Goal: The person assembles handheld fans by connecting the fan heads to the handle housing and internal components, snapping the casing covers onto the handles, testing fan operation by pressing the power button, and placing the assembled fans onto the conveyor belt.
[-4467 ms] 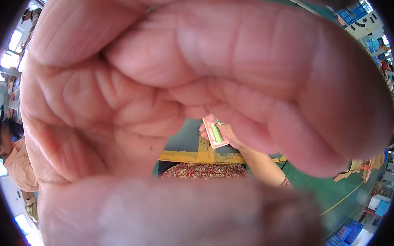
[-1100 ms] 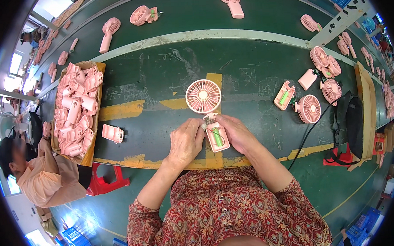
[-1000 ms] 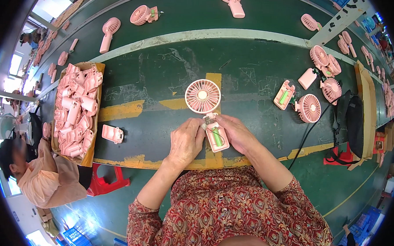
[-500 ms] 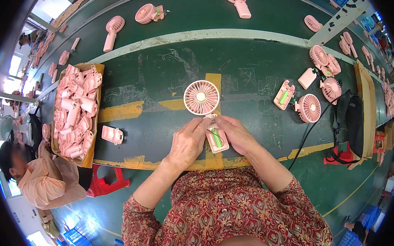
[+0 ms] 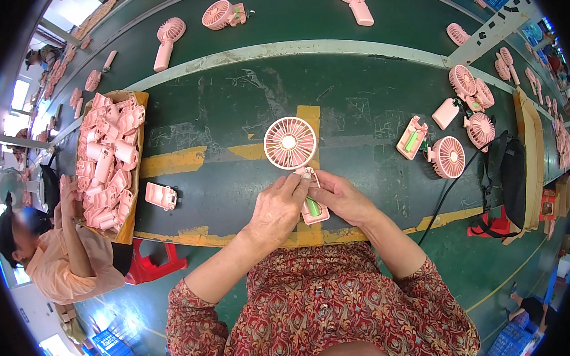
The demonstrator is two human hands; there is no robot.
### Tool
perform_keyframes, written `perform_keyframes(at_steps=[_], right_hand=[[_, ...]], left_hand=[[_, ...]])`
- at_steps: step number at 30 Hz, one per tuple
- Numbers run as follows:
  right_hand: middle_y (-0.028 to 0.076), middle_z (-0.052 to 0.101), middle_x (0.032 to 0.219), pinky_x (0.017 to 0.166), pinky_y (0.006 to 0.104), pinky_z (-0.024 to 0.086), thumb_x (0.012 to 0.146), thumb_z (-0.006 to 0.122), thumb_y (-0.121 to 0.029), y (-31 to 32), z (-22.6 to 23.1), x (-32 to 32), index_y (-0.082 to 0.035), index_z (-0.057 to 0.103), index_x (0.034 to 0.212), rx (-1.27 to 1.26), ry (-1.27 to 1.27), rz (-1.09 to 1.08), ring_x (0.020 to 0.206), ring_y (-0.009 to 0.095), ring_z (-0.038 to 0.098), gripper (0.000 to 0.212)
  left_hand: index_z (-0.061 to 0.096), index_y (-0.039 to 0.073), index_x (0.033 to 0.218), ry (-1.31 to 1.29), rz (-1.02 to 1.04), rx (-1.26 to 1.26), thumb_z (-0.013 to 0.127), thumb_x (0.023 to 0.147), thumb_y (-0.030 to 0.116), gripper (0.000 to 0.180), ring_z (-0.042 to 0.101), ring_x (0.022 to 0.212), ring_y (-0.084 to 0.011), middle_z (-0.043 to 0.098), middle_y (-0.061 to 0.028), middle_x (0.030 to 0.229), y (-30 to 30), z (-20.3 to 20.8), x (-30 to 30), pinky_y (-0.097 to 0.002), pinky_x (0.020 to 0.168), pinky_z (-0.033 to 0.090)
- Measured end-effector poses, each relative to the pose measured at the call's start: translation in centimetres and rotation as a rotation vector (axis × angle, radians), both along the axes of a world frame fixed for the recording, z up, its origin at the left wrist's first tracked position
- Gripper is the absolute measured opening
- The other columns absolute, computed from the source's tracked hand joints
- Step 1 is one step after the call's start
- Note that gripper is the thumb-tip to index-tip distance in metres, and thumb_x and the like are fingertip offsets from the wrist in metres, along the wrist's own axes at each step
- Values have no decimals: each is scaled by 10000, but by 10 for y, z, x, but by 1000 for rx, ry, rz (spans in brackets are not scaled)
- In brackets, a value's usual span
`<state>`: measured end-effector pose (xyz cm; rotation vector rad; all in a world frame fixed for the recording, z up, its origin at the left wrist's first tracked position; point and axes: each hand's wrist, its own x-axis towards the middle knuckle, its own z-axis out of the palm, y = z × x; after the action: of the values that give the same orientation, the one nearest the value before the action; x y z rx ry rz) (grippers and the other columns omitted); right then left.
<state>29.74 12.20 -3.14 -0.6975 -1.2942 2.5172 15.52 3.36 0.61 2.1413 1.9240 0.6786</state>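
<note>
A pink handheld fan lies in front of me with its round grille away from me. Its open handle shell points toward me, with a green battery cell inside. My left hand pinches the neck end of the handle from the left, fingertips pressed at the joint below the grille. From the right, my right hand closes on the same handle, its fingers lying across the upper part of the shell. The small parts under my fingertips are hidden.
Left, a cardboard box holds many pink shells; a loose shell lies beside it. On the right are several fans, an open handle and a black bag. A belt carries fans beyond the rail. A co-worker sits left.
My right fingers have shifted over the handle, covering more of its upper part. Fans on the far belt have moved rightward. The co-worker's arm has risen beside the box.
</note>
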Motion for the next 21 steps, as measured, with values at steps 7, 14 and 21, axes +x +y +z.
perform_keyframes(at_steps=[7, 14, 21], right_hand=[[31, 554, 1066, 812, 243, 456, 945, 460, -119, 2, 0, -1, 0, 443, 1229, 60, -16, -6, 939, 74, 527, 308], [52, 579, 1056, 788, 238, 480, 975, 422, -236, -2, 2, -10, 11, 480, 1201, -115, -155, -115, 919, 102, 566, 339], [188, 598, 1081, 863, 341, 507, 962, 427, -235, -3, 2, -6, 66, 487, 1167, -122, -112, -122, 993, 263, 606, 369]], left_hand=[[573, -8, 963, 38, -37, -89, 596, 666, 2, 298, 593, 810, -300, 549, -124, 913, 9, 4, -3, -389, 649, 524], [491, 19, 1142, -124, 51, 8, 627, 684, 19, 477, 604, 785, -343, 587, -148, 841, 6, 3, -5, -408, 639, 511], [553, 12, 1110, 188, 321, 88, 527, 674, -56, 441, 589, 904, -318, 596, -169, 992, -51, 13, -77, -393, 795, 492]])
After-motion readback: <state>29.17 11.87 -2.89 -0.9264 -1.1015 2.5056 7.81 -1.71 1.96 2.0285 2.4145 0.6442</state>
